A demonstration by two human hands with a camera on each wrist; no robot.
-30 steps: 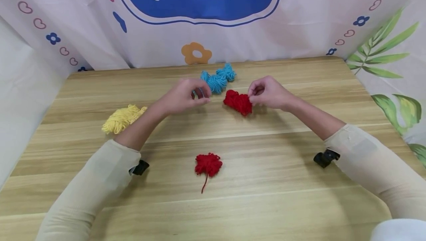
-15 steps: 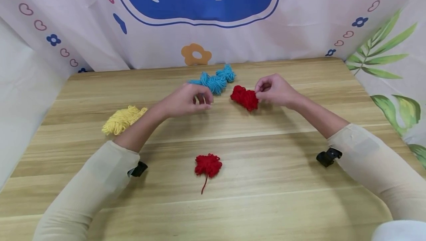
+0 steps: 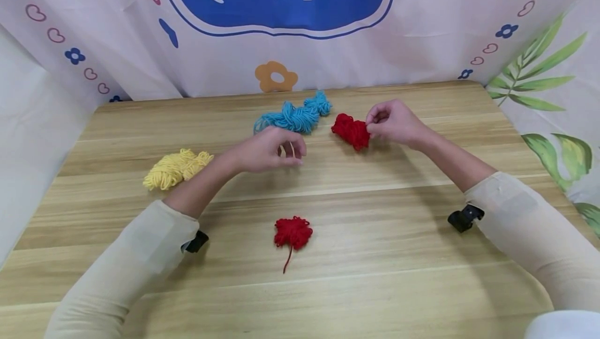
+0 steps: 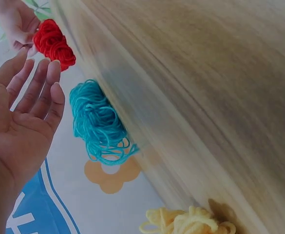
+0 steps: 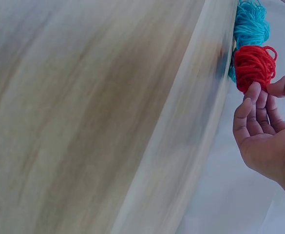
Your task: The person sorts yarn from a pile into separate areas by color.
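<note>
My right hand (image 3: 394, 123) pinches one end of a red yarn skein (image 3: 349, 132) between thumb and fingertips, near the back of the table. In the right wrist view the same red skein (image 5: 254, 68) overlaps the blue yarn. My left hand (image 3: 269, 149) holds nothing; its fingers are loosely bent just in front of the blue yarn skein (image 3: 295, 119). The left wrist view shows that left palm (image 4: 15, 131) facing the camera, with relaxed fingers. Partly behind the left forearm lies a yellow yarn skein (image 3: 171, 170).
A small red yarn tuft (image 3: 292, 232) with a loose tail lies at the middle front of the wooden table (image 3: 356, 287). Behind the table's back edge hangs a printed white cloth (image 3: 356, 58). Something white and rounded (image 3: 562, 324) shows at the lower right corner.
My right hand has moved right and slightly back, carrying the red skein along. My left hand has shifted slightly right and forward toward me, uncovering more of the blue skein.
</note>
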